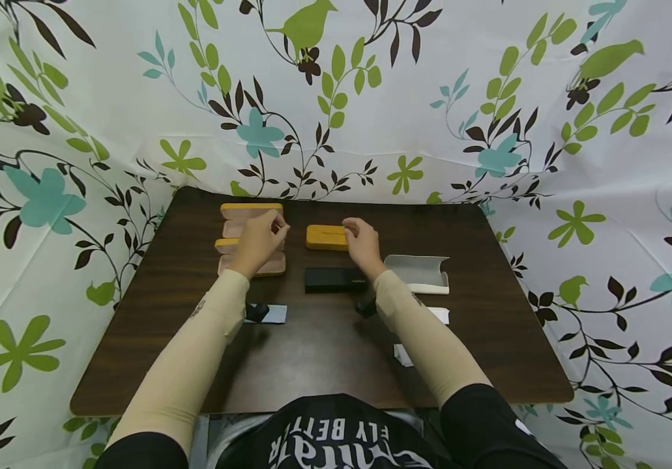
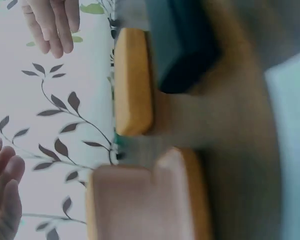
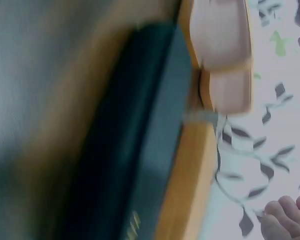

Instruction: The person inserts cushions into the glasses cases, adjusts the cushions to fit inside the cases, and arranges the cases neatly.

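My left hand (image 1: 261, 242) hovers over open yellow eyeglass cases (image 1: 270, 266) with pale pink lining, at the table's left. Its fingers are loosely bent, and nothing shows in them. The right hand (image 1: 362, 245) is above the right end of a closed yellow case (image 1: 325, 238); in the left wrist view its fingers (image 2: 60, 30) hang down relaxed, holding nothing visible. Whether it touches that case is unclear. Nearer to me lies a long dark case (image 1: 331, 279), partly beneath the right wrist. The wrist views are blurred.
Right of the right forearm sits an open pale grey case or sleeve (image 1: 420, 268). Small white pieces (image 1: 403, 355) lie near that forearm. A light blue cloth or card (image 1: 274, 314) is beside the left forearm. Patterned curtain (image 1: 336, 130) surrounds the dark wooden table (image 1: 324, 365).
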Available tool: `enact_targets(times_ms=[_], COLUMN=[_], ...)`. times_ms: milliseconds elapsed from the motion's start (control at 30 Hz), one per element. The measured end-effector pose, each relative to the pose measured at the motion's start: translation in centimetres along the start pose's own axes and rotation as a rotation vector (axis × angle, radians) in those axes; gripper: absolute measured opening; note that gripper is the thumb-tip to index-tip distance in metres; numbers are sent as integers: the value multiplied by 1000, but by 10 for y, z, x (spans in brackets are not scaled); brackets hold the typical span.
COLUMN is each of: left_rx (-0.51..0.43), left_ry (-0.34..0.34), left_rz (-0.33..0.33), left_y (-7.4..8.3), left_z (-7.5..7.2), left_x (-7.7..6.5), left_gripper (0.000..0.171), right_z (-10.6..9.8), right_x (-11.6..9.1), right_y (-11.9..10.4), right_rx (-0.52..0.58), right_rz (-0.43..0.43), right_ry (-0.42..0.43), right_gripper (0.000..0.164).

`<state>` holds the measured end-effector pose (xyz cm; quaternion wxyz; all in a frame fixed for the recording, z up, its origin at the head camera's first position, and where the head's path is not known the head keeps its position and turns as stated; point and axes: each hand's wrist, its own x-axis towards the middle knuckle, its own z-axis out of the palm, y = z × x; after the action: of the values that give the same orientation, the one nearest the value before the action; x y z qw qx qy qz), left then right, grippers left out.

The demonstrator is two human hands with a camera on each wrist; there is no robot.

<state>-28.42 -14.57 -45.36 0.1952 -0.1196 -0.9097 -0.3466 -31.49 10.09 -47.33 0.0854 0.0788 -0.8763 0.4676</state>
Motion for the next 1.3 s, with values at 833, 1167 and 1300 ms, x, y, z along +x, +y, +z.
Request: enact_targets(times_ms=[833,1167,1300], left_rx=[200,204,226], left_ry=[-460,-518,-529], left_rz=[-210,-166,-172], left_y=[-88,-96,-99], left_z=[-40,-45,-43], left_x=[-133,-131,-133], left_gripper=[37,33,28], right_z=[87,108,114], right_x=[-88,-100,-102], right_y=[-18,-35,-37], right_rx=[-115,-530,-573], right_rz=[-133,-310,-281], right_ry=[-669,-710,-705], right_gripper=[29,38,38])
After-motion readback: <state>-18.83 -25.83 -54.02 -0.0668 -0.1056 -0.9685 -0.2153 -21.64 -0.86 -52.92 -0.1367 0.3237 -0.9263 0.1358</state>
